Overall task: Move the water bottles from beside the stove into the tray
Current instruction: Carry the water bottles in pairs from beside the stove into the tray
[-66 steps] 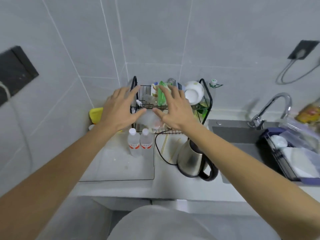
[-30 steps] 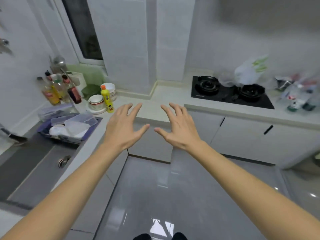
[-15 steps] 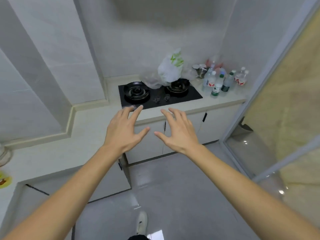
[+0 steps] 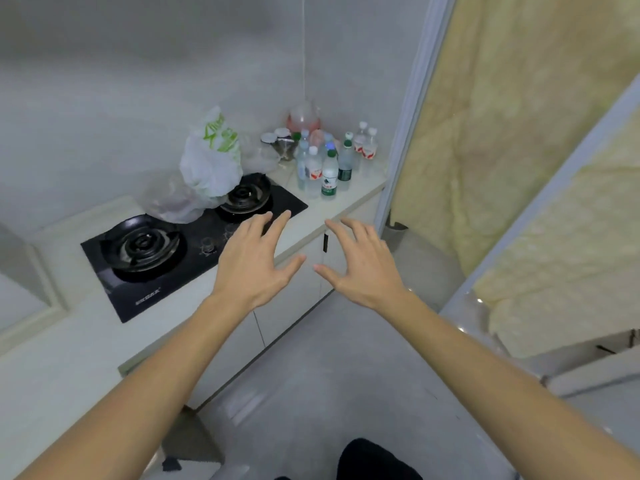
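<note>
Both hands are held out in the air with fingers spread and hold nothing: the left hand (image 4: 254,259) is over the front edge of the stove (image 4: 180,244), the right hand (image 4: 362,263) is before the cabinet (image 4: 294,296). The bottles (image 4: 329,168) stand upright on the counter (image 4: 349,195) right of the stove, well apart from the hands. A white bag (image 4: 211,161) sits on the stove's back burner.

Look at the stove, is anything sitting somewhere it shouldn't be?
Yes. A white plastic bag with green print sits on the stove, leaning over the right burner, and a clear bag slumps beside it. Bags on a cooktop look odd. The water bottles stand upright on the counter.
</note>
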Tool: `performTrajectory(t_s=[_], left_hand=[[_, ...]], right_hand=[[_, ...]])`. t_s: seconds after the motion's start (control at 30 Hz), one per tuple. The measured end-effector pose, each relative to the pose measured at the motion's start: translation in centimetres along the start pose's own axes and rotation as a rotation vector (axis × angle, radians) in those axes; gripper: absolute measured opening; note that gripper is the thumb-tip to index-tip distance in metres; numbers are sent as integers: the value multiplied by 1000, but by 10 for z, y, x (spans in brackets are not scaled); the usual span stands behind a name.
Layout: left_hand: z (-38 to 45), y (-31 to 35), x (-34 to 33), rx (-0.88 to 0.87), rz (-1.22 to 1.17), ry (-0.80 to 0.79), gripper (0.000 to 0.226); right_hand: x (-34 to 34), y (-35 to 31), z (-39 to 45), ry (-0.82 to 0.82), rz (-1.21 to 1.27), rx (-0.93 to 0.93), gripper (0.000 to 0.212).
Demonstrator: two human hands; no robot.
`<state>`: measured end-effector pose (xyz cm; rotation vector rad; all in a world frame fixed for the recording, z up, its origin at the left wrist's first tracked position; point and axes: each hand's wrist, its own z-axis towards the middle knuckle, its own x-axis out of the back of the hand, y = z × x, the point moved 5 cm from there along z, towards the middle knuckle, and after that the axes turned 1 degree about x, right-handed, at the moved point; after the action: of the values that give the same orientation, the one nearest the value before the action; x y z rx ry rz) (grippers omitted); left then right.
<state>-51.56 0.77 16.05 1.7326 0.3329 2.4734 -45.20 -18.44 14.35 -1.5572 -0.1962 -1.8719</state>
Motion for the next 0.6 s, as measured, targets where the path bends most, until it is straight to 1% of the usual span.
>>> performTrajectory(t_s=[0.17, 0.3, 0.47, 0.6], left_hand=[[86, 19, -57, -45, -43, -25, 78], [164, 45, -105, -62, -41, -52, 78], [265, 78, -145, 0, -88, -76, 76], [331, 95, -177, 34, -100, -99, 74]], right_hand=[[-9, 77, 45, -1, -44, -51, 83], [-11, 152, 101, 3, -48, -70, 81], [-4, 236, 182, -22, -36, -78, 82], [3, 293, 238, -46, -44, -54, 81]])
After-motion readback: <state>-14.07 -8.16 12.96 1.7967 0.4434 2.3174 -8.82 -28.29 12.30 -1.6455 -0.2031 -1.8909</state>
